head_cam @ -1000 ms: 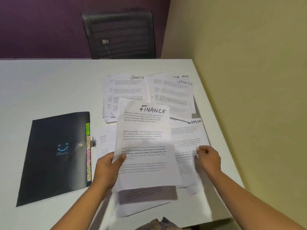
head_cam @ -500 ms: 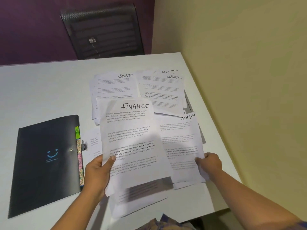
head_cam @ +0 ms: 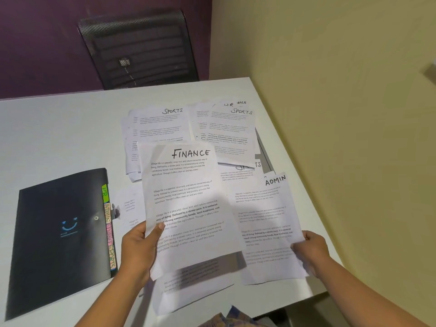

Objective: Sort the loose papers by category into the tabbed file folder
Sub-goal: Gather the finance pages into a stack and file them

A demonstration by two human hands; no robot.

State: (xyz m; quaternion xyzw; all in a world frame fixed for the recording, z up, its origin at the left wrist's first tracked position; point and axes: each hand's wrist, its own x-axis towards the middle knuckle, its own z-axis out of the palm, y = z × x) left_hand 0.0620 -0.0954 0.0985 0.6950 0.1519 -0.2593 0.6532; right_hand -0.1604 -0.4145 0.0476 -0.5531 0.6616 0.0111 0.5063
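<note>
My left hand (head_cam: 138, 250) grips a sheet headed FINANCE (head_cam: 186, 204) by its lower left edge and holds it above the table. My right hand (head_cam: 312, 251) pinches a sheet headed ADMIN (head_cam: 266, 223) at its right edge, lifted to the right of the FINANCE sheet. A closed black tabbed file folder (head_cam: 54, 234) lies at the left, with coloured tabs HR, ADMIN, FINANCE and SPORTS (head_cam: 108, 230) along its right edge. Loose papers headed SPORTS (head_cam: 162, 125) and a second overlapping pile (head_cam: 231, 128) lie further back. More sheets (head_cam: 188, 291) lie under the held ones.
The white table (head_cam: 59, 133) ends at a front edge near my body and a right edge along the yellow wall (head_cam: 330, 114). A black mesh chair (head_cam: 139, 48) stands behind the table against a purple wall. A small paper (head_cam: 128, 208) lies beside the folder tabs.
My right hand has lifted the ADMIN sheet off the pile and pulled it to the right, uncovering another SPORTS heading beneath. The FINANCE sheet stays in my left hand.
</note>
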